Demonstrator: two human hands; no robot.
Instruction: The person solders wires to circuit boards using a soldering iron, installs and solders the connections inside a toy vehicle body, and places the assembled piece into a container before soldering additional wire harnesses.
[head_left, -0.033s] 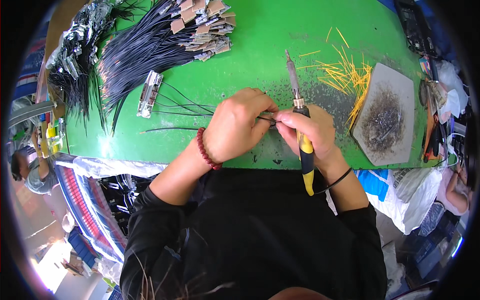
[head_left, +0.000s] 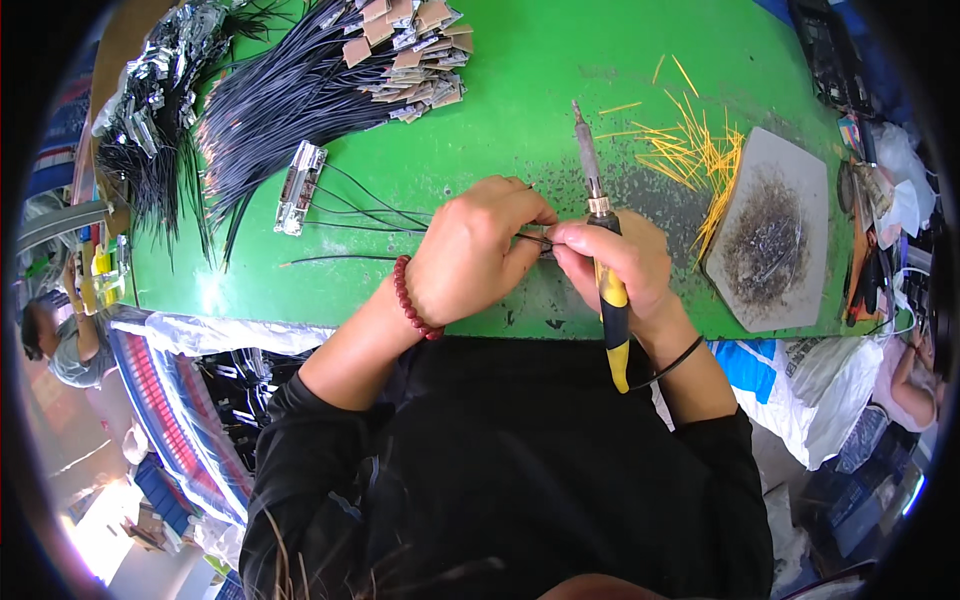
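Observation:
My left hand [head_left: 472, 245], with a dark red bead bracelet on its wrist, is closed on thin black wires [head_left: 345, 258]. Several of these run left across the green table, some to a shiny silver metal part [head_left: 299, 190]. My right hand [head_left: 635, 265] grips a soldering iron [head_left: 613, 318] with a yellow and black handle, its tip pointing away from me. Thumb and fingertips of that same hand also pinch the wire ends close to my left fingertips. The exact spot where the wires meet is mostly covered by my fingers.
A big bundle of black wires [head_left: 290, 120] with silver and tan ends lies far left, beside another silver-ended bundle [head_left: 165, 85]. Yellow thin sticks [head_left: 690, 150] are scattered right of the iron. A soiled grey slab [head_left: 790, 170] sits at the table's right. Other people are at both sides.

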